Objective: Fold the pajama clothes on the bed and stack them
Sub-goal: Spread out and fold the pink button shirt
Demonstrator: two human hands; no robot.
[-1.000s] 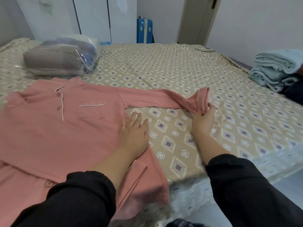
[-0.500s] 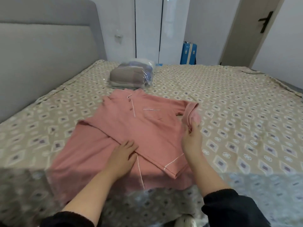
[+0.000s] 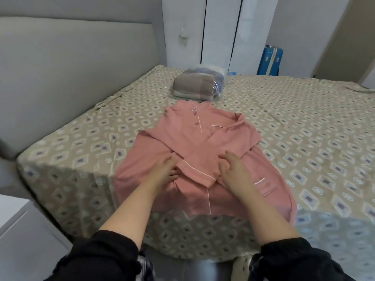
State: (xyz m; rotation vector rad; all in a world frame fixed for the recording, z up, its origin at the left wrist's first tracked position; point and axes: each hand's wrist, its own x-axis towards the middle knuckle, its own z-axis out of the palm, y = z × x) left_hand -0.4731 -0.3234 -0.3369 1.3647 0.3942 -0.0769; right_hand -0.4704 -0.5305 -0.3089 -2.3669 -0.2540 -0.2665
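Both arms in black sleeves (image 3: 101,254) reach in from the near edge; the hands are set apart, one each side of a folded sleeve cuff (image 3: 195,172). The left hand (image 3: 164,172) lies relaxed on the cloth, fingers stretched out and touching the fabric just left of that cuff; the right hand (image 3: 233,171) is down on the sleeve itself with its fingers bent, and whether it pinches the cloth or only presses it I cannot tell.

Under them is the pink pajama top (image 3: 182,136), one garment, spread front-up on the near part of the bed (image 3: 304,128), collar pointing away and hem reaching the mattress edge; both sleeves are crossed over the front, white piping edges the placket, cuff and pockets; two buttons (image 3: 196,123) show below the collar.

Further off, just beyond the collar, sits one clear plastic bag (image 3: 196,86) of folded grey cloth; a grey headboard (image 3: 71,67) runs along the left; against the far wall stands one blue suitcase (image 3: 271,60).
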